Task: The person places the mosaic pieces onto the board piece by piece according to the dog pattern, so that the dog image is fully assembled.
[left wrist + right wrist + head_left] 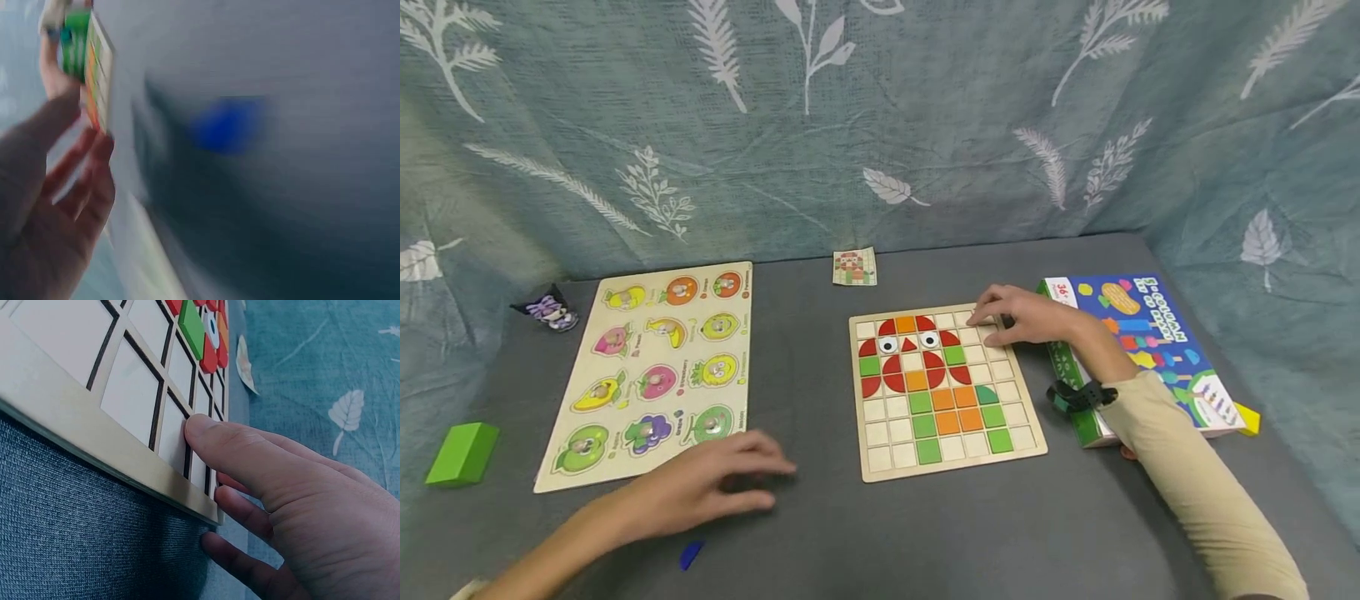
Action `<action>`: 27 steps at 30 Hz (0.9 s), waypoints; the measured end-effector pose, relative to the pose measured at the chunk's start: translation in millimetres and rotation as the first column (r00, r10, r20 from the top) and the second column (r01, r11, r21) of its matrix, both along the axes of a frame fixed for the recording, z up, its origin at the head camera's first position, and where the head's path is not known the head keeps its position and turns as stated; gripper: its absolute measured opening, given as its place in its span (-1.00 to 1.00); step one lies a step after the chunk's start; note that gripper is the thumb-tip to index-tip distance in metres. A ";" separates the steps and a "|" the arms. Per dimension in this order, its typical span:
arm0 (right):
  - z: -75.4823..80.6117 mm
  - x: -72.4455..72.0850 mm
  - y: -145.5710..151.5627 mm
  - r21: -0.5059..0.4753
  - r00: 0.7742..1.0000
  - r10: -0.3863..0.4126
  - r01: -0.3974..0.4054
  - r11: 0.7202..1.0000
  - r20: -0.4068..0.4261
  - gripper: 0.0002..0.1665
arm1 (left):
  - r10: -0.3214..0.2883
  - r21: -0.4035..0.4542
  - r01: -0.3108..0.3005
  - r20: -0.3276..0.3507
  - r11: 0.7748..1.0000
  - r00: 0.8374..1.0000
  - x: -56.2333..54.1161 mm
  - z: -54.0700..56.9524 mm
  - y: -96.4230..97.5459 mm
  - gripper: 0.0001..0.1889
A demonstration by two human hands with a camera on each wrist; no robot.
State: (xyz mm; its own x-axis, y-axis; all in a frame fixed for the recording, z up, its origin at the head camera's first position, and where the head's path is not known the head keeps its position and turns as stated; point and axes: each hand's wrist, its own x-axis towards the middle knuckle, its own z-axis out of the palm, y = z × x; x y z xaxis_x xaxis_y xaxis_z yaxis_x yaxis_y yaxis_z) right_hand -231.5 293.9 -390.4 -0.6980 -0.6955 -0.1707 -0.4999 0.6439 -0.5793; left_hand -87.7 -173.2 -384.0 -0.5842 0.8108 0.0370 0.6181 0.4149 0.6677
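Note:
A wooden grid board [951, 447] lies mid-table, its cells partly filled with red, orange and green tiles and two eye tiles. At its far right corner rests my right hand [1033, 317], thumb [209, 428] over the bare cells and the other fingers loosely bent past the edge in the right wrist view. My left hand [700, 483] is over the table by the near corner of a fruit puzzle board [643, 354], fingers relaxed and holding nothing. A small dark-blue piece [690, 555] lies on the table just nearer than it, blurred in the left wrist view.
A small picture card [853, 267] lies behind the grid board. To the right is a blue and green game box [1172, 333], with a yellow block [1247, 419] beside it. At left are a green block [462, 454] and a small figurine [550, 310]. A patterned curtain [925, 125] hangs behind.

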 end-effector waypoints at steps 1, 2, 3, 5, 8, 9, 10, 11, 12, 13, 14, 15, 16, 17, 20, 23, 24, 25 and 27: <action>-0.7 0.0 -0.4 -0.001 1.000 0.004 -0.004 1.000 0.004 -0.56 | 0.010 0.019 -0.010 0.034 1.000 0.999 12.1 -4.3 -20.9 -0.67; -1.2 0.0 -0.8 0.000 1.000 0.005 -0.005 1.000 0.010 -0.56 | 0.020 0.035 -0.022 0.065 0.999 0.998 23.6 -9.2 -40.0 -0.65; -1.5 0.1 -0.9 0.002 1.000 0.004 -0.004 1.000 0.015 -0.56 | 0.035 0.044 -0.039 0.106 0.998 0.994 33.9 -14.3 -56.6 -0.64; -1.3 0.6 0.1 0.002 1.000 -0.005 0.005 1.000 0.018 -0.57 | 0.069 0.044 -0.077 0.169 0.996 0.983 50.0 -24.8 -82.4 -0.59; -1.2 0.7 1.5 -0.003 1.000 -0.016 0.016 1.000 0.015 -0.58 | 0.122 0.034 -0.131 0.193 0.991 0.974 63.2 -38.8 -102.7 -0.52; -1.3 0.7 1.7 -0.005 1.000 -0.015 0.015 1.000 0.013 -0.58 | 0.136 0.031 -0.144 0.195 0.989 0.971 65.1 -42.2 -105.4 -0.51; -1.4 0.7 1.7 -0.008 1.000 -0.013 0.013 1.000 0.012 -0.58 | 0.143 0.031 -0.151 0.192 0.988 0.971 66.2 -44.8 -106.9 -0.51; -1.5 0.7 1.4 -0.011 1.000 -0.010 0.010 1.000 0.011 -0.58 | 0.147 0.037 -0.156 0.186 0.987 0.972 66.7 -46.6 -107.3 -0.51; -1.5 0.8 0.9 -0.012 1.000 -0.009 0.009 1.000 0.013 -0.58 | 0.142 0.052 -0.154 0.181 0.987 0.973 66.8 -47.9 -106.8 -0.51; -1.7 0.7 0.3 -0.015 1.000 -0.006 0.006 1.000 0.013 -0.58 | 0.132 0.070 -0.145 0.162 0.987 0.978 66.6 -48.7 -106.1 -0.51; -1.9 0.5 -0.2 -0.017 1.000 -0.002 0.002 1.000 0.012 -0.58 | 0.118 0.090 -0.131 0.141 0.987 0.983 66.1 -48.9 -105.2 -0.51; -2.0 0.3 -0.9 -0.017 1.000 -0.002 0.002 1.000 0.013 -0.58 | 0.102 0.108 -0.114 0.110 0.988 0.989 65.5 -48.8 -104.1 -0.51; -2.0 0.2 -1.5 -0.020 1.000 0.001 -0.001 1.000 0.010 -0.58 | 0.094 0.120 -0.102 0.073 0.987 0.993 65.0 -48.7 -103.0 -0.51; -2.1 -0.1 -1.9 -0.020 1.000 0.001 -0.001 1.000 0.007 -0.58 | 0.089 0.130 -0.092 0.032 0.987 0.996 64.6 -48.4 -101.8 -0.52; -2.0 -0.6 -2.4 -0.021 1.000 0.002 -0.002 1.000 -0.002 -0.58 | 0.090 0.126 -0.078 -0.089 0.989 0.992 63.7 -46.1 -97.9 -0.54; -1.4 -0.7 -2.6 -0.023 1.000 -0.004 0.004 1.000 0.002 -0.58 | 0.092 0.100 -0.073 -0.207 0.992 0.974 63.1 -42.3 -94.9 -0.57; -1.4 -0.7 -2.6 -0.025 1.000 -0.004 0.004 1.000 0.004 -0.58 | 0.084 0.093 -0.062 -0.250 0.994 0.965 62.8 -40.8 -94.0 -0.58; -1.4 -0.6 -2.5 -0.026 1.000 -0.003 0.004 1.000 0.006 -0.58 | 0.077 0.083 -0.055 -0.286 0.995 0.955 62.9 -39.3 -93.2 -0.58; -1.6 -0.6 -2.2 -0.025 1.000 -0.004 0.004 1.000 0.008 -0.59 | 0.060 0.067 -0.039 -0.352 0.997 0.934 62.9 -36.6 -91.1 -0.59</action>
State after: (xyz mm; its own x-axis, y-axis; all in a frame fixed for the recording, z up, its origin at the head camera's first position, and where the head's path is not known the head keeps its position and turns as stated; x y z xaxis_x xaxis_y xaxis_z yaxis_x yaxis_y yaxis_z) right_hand -232.1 291.7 -392.0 -0.6996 -0.6967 -0.1586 -0.4928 0.6312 -0.5990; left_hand -24.8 -264.3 -420.6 -0.5640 0.7716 0.2941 0.7982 0.4182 0.4336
